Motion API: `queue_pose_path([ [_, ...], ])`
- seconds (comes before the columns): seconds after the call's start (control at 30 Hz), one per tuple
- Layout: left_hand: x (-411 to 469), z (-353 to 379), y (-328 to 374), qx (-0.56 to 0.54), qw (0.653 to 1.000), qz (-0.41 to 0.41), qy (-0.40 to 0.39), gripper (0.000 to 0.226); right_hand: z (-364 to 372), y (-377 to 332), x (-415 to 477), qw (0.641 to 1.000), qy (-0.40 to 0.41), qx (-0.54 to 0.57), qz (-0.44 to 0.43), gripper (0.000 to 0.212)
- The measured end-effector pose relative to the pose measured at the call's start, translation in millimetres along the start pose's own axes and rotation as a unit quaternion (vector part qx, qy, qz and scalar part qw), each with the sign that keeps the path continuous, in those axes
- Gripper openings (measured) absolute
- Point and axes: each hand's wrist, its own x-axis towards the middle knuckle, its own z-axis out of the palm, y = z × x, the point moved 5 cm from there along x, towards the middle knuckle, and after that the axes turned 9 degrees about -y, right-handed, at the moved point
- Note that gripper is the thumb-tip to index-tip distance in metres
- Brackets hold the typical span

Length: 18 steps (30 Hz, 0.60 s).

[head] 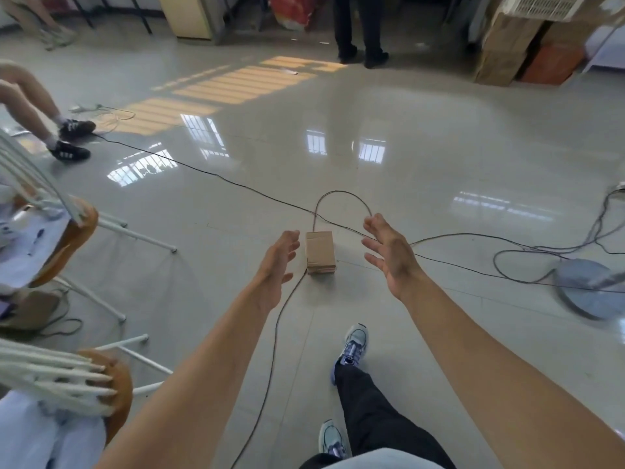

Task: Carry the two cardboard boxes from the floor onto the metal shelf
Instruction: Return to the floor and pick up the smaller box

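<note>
Both arms extended forward and down toward a small brown cardboard box stack point(320, 252) standing on the glossy pale tiled floor point(439, 157). It reads as a stack, with edge lines low on its near face, but whether that is two boxes or one cannot be settled from here. Left hand point(275, 269) spread wide, fingers apart, empty, just left of the stack in the picture. Right hand point(389, 252) likewise fully spread and empty, on the stack's right. Neither hand appears to touch the cardboard. Thin dark cables point(270, 333) cross the floor beside and behind the stack; one loop arcs just past it. Round grey fan base point(588, 289) off to the right. No metal shelf identifiable in view. Judgement: task at its start, nothing lifted; grasp, carry and placement all remain. Cables look like a trip risk on the carry.
</note>
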Motion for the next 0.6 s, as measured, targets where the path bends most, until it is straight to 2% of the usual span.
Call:
queue_pose_path([
  [0.17, 84, -1, 29, 0.014, 0.999, -0.034, 0.01, 0.049, -16, -9, 84, 0.999, 0.014, 0.015, 0.025, 0.057],
  [0.27, 133, 2, 46, 0.011, 0.998, -0.053, 0.015, 0.048, -23, -16, 129, 0.998, 0.016, 0.022, 0.049, 0.036],
  [0.33, 161, 4, 55, 0.009, 0.998, -0.059, 0.009, 0.048, -28, -19, 158, 0.998, 0.017, 0.021, 0.058, 0.03],
  [0.6, 261, -4, 53, 0.009, 0.994, -0.107, 0.019, 0.043, -44, 6, 268, 0.992, 0.029, 0.015, 0.122, 0.06],
])
